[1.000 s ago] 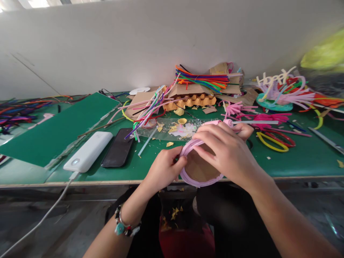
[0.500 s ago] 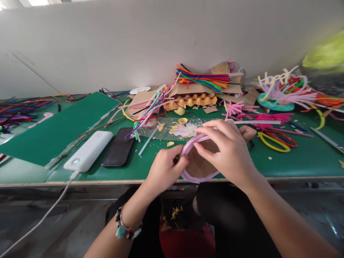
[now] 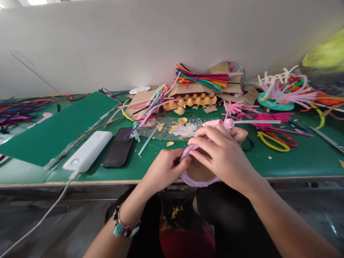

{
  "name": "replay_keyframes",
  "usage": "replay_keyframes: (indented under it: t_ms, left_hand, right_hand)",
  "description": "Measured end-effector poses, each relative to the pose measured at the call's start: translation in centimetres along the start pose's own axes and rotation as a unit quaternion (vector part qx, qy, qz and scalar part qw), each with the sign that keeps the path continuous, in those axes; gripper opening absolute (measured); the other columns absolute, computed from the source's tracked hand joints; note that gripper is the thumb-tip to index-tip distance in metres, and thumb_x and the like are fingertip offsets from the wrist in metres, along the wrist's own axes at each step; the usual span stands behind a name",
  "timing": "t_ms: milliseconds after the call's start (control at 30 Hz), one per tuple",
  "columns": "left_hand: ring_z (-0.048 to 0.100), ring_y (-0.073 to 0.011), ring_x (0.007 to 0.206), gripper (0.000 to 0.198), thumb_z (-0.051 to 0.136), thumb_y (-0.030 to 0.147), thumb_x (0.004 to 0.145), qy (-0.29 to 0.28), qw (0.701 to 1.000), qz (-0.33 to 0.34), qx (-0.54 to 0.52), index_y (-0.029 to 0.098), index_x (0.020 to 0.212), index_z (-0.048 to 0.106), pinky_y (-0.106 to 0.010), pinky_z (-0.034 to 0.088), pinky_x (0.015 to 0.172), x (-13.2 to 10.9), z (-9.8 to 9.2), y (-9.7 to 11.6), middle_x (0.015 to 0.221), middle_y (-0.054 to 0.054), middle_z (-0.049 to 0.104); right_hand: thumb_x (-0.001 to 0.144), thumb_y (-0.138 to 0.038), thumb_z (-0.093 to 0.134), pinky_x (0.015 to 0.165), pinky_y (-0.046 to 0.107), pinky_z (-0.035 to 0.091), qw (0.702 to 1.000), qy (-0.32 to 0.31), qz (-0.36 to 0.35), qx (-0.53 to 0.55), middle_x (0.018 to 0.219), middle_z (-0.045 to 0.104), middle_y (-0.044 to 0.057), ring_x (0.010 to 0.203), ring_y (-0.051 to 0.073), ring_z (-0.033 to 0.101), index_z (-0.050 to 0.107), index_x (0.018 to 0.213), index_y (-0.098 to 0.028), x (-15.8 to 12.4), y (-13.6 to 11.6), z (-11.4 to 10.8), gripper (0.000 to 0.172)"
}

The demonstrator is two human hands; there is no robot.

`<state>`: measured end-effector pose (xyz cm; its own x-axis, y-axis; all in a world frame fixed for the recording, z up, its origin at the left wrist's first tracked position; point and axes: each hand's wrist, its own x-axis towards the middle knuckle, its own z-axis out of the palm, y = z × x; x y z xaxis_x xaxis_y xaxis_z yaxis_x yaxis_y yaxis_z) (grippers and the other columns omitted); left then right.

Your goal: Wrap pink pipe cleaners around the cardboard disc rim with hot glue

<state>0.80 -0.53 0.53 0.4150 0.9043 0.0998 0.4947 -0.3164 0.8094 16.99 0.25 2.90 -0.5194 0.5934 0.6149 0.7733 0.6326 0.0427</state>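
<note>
A round brown cardboard disc [image 3: 198, 171] rimmed with pale pink pipe cleaners [image 3: 193, 182] is held at the green table's near edge. My left hand [image 3: 163, 171] is closed on its left rim, thumb and fingers pinching the pink strands. My right hand [image 3: 224, 156] lies over the top and right of the disc, its fingertips pressing the pink rim [image 3: 188, 152] beside the left thumb. A pink glue gun [image 3: 217, 123] lies just beyond my right hand.
A white power bank [image 3: 87, 151] with cable and a black phone [image 3: 118, 147] lie left. Loose pipe cleaners [image 3: 146, 107], an egg carton [image 3: 190, 100], a coloured bundle [image 3: 202, 79], yellow and red loops [image 3: 276, 139] and a green sheet [image 3: 57, 125] crowd the table [image 3: 295, 161].
My right hand slid a little left and down along the top of the pink rim, uncovering the glue gun behind it. The left hand kept its pinch; the disc stayed nearly in place.
</note>
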Motion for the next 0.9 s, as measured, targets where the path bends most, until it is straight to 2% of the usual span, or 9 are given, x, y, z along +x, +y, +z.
replay_keyframes:
  t_ms: [100,367,533,633,767,900]
  left_hand:
    - [0.041,-0.0069,0.038,0.022,0.037,0.028,0.082,0.003,1.000,0.000,-0.002,0.017,0.065,0.045,-0.017,0.027,0.040,0.0,0.2,0.0,0.042,0.007,0.042]
    - [0.046,-0.0082,0.038,0.024,0.036,0.028,0.082,0.015,1.000,-0.021,-0.002,0.017,0.064,0.047,-0.017,0.030,0.040,0.1,0.2,-0.2,0.041,0.006,0.044]
    - [0.049,-0.0084,0.035,0.023,0.036,0.028,0.082,0.009,0.999,-0.035,-0.033,0.018,0.063,0.045,-0.017,0.032,0.039,0.2,0.1,-0.1,0.039,0.007,0.043]
    - [0.049,-0.0083,0.033,0.023,0.036,0.028,0.081,0.013,0.998,-0.046,-0.046,0.018,0.063,0.044,-0.017,0.031,0.037,0.2,0.1,0.1,0.038,0.008,0.041]
    - [0.046,-0.0075,0.031,0.024,0.037,0.028,0.080,0.039,0.996,-0.052,-0.055,0.018,0.060,0.043,-0.016,0.028,0.033,0.1,0.2,0.1,0.038,0.008,0.038]
    - [0.044,-0.0064,0.028,0.025,0.036,0.029,0.080,0.091,0.991,-0.056,-0.077,0.018,0.058,0.040,-0.016,0.027,0.031,0.1,0.1,0.0,0.038,0.008,0.039]
  right_hand:
    - [0.082,-0.023,0.053,0.069,0.034,0.022,1.000,-0.008,-0.018,-0.014,0.085,0.062,0.003,0.085,0.019,0.049,0.063,0.082,-0.021,-0.1,-0.1,0.0,0.010]
    - [0.083,-0.021,0.051,0.072,0.033,0.026,0.999,0.029,-0.009,-0.011,0.088,0.062,0.003,0.083,0.018,0.054,0.063,0.086,-0.021,0.0,0.4,-0.1,0.012]
    - [0.083,-0.021,0.051,0.072,0.033,0.028,0.998,0.065,0.027,0.004,0.091,0.061,0.004,0.081,0.017,0.055,0.062,0.083,-0.022,0.0,1.2,-0.3,0.011]
    - [0.081,-0.021,0.053,0.071,0.033,0.028,0.996,0.081,0.025,-0.006,0.087,0.062,0.003,0.078,0.016,0.055,0.061,0.077,-0.021,-0.1,1.2,-0.4,0.009]
    - [0.081,-0.018,0.053,0.067,0.032,0.027,0.995,0.094,0.008,-0.013,0.079,0.062,0.001,0.074,0.015,0.055,0.059,0.070,-0.020,0.0,1.0,-0.2,0.013]
    - [0.082,-0.017,0.051,0.063,0.031,0.024,0.995,0.094,-0.026,-0.025,0.069,0.060,-0.001,0.069,0.014,0.052,0.058,0.069,-0.020,0.0,0.6,-0.1,0.015]
